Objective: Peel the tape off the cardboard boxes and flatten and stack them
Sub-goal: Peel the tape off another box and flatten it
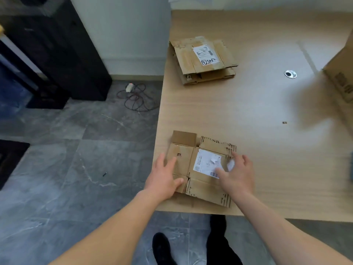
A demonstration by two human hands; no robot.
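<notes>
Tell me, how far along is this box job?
Done: a stack of flattened boxes lies farther back on the table. In hand: left hand and right hand press another flat box near the edge. Left: stacking it, plus the standing box at right.

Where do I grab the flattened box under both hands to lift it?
By its near edge, coming from the front: the flattened box lies flat, and that edge sits close to the table rim, so getting under it looks easiest.

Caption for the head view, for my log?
Flattening step: left hand and right hand rest on a flattened box on the table; a stack of flattened boxes lies behind.
</notes>
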